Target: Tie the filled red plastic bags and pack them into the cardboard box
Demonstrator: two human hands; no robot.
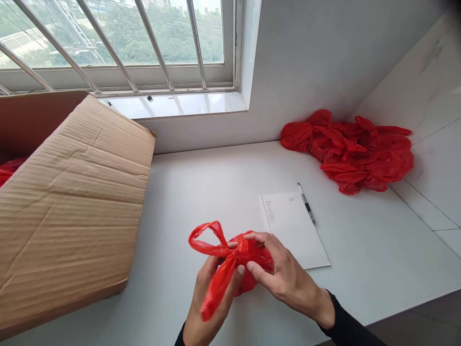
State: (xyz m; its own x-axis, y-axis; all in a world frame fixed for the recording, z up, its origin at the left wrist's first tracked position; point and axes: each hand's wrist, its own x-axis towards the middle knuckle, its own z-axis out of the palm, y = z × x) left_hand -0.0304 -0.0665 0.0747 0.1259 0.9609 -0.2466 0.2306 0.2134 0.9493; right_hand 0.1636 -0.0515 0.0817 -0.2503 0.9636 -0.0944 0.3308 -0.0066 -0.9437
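Note:
A red plastic bag (248, 247), tied in a knot near its top, is between my two hands just above the white table. My left hand (204, 281) is closed on it below the knot, with the thumb on the near side and a fingertip behind. One handle loop stands up to the left, while the other end hangs over my left palm. My right hand (293, 278) has its thumb and fingers curved round the bag's right side, touching it. Whatever the bag contains is hidden by the red plastic.
A large open cardboard box (79, 211) stands at the left, with red plastic inside. Several red plastic bags (360, 154) are piled in the back right corner. A notepad (298, 240) with handwriting and a pen (307, 204) lie beyond my right hand. Behind is a barred window (162, 43).

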